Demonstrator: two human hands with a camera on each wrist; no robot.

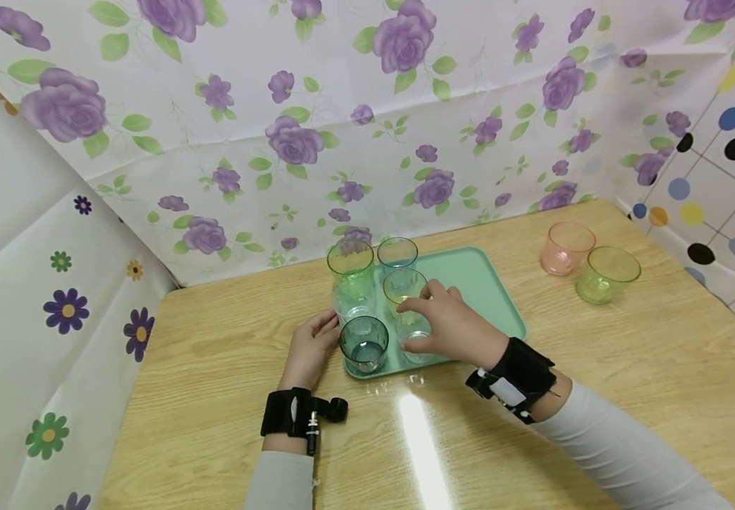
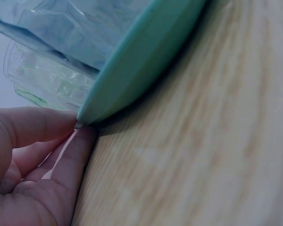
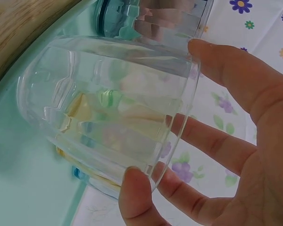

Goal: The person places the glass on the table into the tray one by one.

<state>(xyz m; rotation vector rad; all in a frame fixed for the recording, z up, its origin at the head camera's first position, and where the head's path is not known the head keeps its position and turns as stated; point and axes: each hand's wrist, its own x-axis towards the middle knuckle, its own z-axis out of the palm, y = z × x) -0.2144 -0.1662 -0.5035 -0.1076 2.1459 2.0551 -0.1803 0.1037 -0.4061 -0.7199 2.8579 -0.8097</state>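
My right hand [image 1: 446, 322] holds a clear cup [image 3: 118, 89] from above; in the right wrist view its thumb and fingers spread around the rim. This cup stands at the front of a mint-green tray [image 1: 475, 294]. My left hand [image 1: 310, 347] pinches the tray's left edge, thumb and finger meeting at the rim in the left wrist view. Beside it on the tray are a dark grey cup [image 1: 365, 347] in front and another clear cup [image 1: 356, 310], partly hidden. Farther back stand a green cup [image 1: 351, 263], a blue cup [image 1: 397, 251] and a yellow cup [image 1: 402, 282].
A pink cup [image 1: 565, 255] and a yellow-green cup [image 1: 603, 280] stand close together on the wooden table [image 1: 227, 382], right of the tray. Behind the table hangs a flowered sheet [image 1: 316, 170], with patterned sheets at both sides.
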